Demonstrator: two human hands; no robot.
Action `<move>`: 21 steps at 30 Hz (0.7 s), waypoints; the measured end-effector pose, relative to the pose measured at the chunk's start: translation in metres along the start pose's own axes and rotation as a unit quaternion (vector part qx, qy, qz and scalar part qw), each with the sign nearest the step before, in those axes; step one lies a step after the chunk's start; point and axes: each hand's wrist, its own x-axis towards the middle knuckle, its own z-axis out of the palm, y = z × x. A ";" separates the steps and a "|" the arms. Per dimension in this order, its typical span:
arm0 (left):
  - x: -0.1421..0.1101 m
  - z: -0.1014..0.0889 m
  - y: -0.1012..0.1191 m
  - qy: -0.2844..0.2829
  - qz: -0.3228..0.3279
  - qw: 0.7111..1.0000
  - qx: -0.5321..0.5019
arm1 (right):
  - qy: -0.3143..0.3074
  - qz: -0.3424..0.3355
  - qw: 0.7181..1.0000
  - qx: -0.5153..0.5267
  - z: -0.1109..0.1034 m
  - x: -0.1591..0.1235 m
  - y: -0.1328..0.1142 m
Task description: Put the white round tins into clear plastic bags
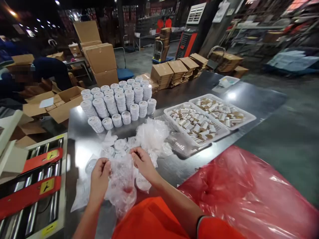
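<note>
My left hand (100, 176) and my right hand (141, 161) both pinch the top of a clear plastic bag (122, 186) that hangs between them over the near edge of the metal table (249, 96). Something red shows faintly through the bag's lower part. More crumpled clear bags (152, 134) and small round white containers (121, 145) lie just beyond my hands. Behind them stand many stacks of white round tins (117, 103).
Two white mesh trays (225, 129) of small white and brown tubes sit to the right. A big red plastic bag (249, 192) lies at lower right. A red roller machine (32, 192) is at left. Cardboard boxes (174, 71) line the back; a person (37, 74) bends at far left.
</note>
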 end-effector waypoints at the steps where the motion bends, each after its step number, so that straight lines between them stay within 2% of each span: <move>1: 0.008 0.004 0.004 0.001 0.005 1.000 -0.029 | 0.015 -0.004 1.000 0.009 -0.001 0.002 -0.004; 3: 0.023 0.009 0.003 0.000 -0.010 0.995 -0.095 | 0.021 -0.023 0.999 0.015 -0.003 0.006 -0.008; 4: 0.030 0.011 -0.003 0.002 -0.026 0.992 -0.121 | 0.003 -0.037 0.999 0.019 -0.006 0.009 -0.009; 6: 0.042 0.012 -0.027 0.018 -0.082 0.983 -0.164 | -0.019 -0.042 0.999 0.015 -0.021 0.021 -0.004; 7: 0.047 0.012 -0.045 0.031 -0.119 0.978 -0.171 | 0.012 -0.027 1.000 -0.011 -0.034 0.029 0.002; 8: 0.049 0.010 -0.065 0.055 -0.169 0.965 -0.192 | 0.072 -0.003 0.996 -0.048 -0.052 0.038 0.009; 9: 0.050 0.008 -0.085 0.058 -0.237 0.946 -0.213 | 0.178 0.037 0.977 -0.111 -0.073 0.047 0.017; 10: 0.049 0.006 -0.104 0.056 -0.272 0.937 -0.213 | 0.278 0.071 0.946 -0.151 -0.097 0.055 0.027; 11: 0.047 0.002 -0.121 0.068 -0.291 0.932 -0.205 | 0.353 0.099 0.914 -0.170 -0.123 0.060 0.037; 13: 0.038 -0.006 -0.145 0.097 -0.325 0.920 -0.196 | 0.472 0.164 0.842 -0.203 -0.171 0.064 0.058; 14: 0.033 -0.009 -0.151 0.107 -0.337 0.914 -0.200 | 0.509 0.198 0.810 -0.214 -0.191 0.063 0.067; 15: 0.028 -0.013 -0.155 0.116 -0.347 0.908 -0.206 | 0.532 0.227 0.785 -0.223 -0.207 0.060 0.075; 17: 0.022 -0.020 -0.157 0.134 -0.357 0.899 -0.214 | 0.549 0.271 0.755 -0.236 -0.230 0.051 0.088; 19: 0.021 -0.028 -0.158 0.135 -0.365 0.899 -0.202 | 0.541 0.292 0.748 -0.251 -0.243 0.045 0.094; 21: 0.022 -0.039 -0.159 0.130 -0.357 0.910 -0.163 | 0.516 0.288 0.760 -0.270 -0.250 0.044 0.094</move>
